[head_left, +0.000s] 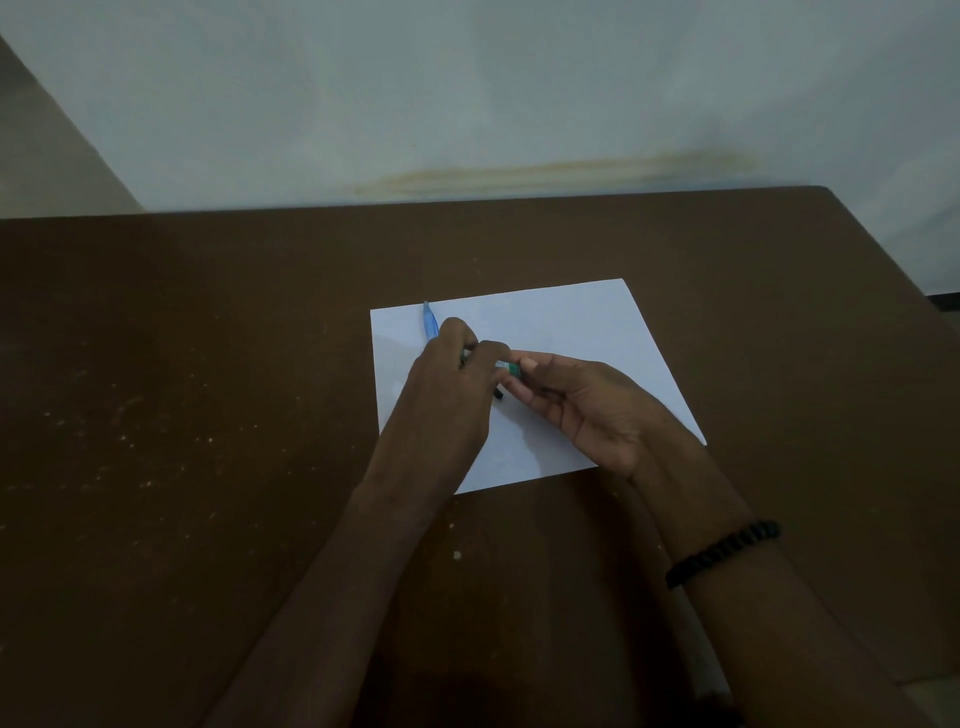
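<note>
Over the paper (571, 322), the left hand (447, 384) hides most of the blue pen (431, 325); the green piece (511, 368) pinched by the right hand (582, 410) cannot be identified.

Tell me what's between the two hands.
Head view: a small green piece, pinched by the right hand, fills the gap to the left hand, which grips a blue pen.

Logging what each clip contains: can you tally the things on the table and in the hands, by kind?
Sheet of paper: 1
Blue pen: 1, gripped by the left hand
Small green piece: 1, pinched by the right hand; pen or cap, cannot tell
Black bracelet: 1, on the right wrist
Total: 4
</note>
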